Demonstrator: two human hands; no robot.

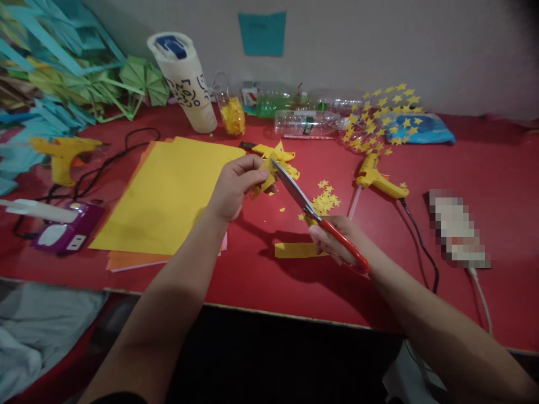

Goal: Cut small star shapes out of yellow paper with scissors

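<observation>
Between the thumb and fingers of my left hand (236,185) is a small piece of yellow paper (270,175), partly hidden by the fingers. My right hand (337,238) grips a pair of scissors (305,205) with red handles, its blades pointing up and left to the yellow paper. The blade tips meet the paper; whether they are cutting into it I cannot tell. Below the blades lies a pile of small yellow paper stars (326,200). A yellow paper strip (295,250) rests on the table, partly behind my right hand. Yellow paper scraps (290,168) lie just beyond my left hand.
Yellow sheets (168,191) cover the table (248,286) on the left, near a yellow glue gun (67,154) and a purple power socket (69,230). Another glue gun (381,178) lies right, by a blurred-out device (457,227). Behind stand a tumbler (185,84) and plastic bottles (309,122).
</observation>
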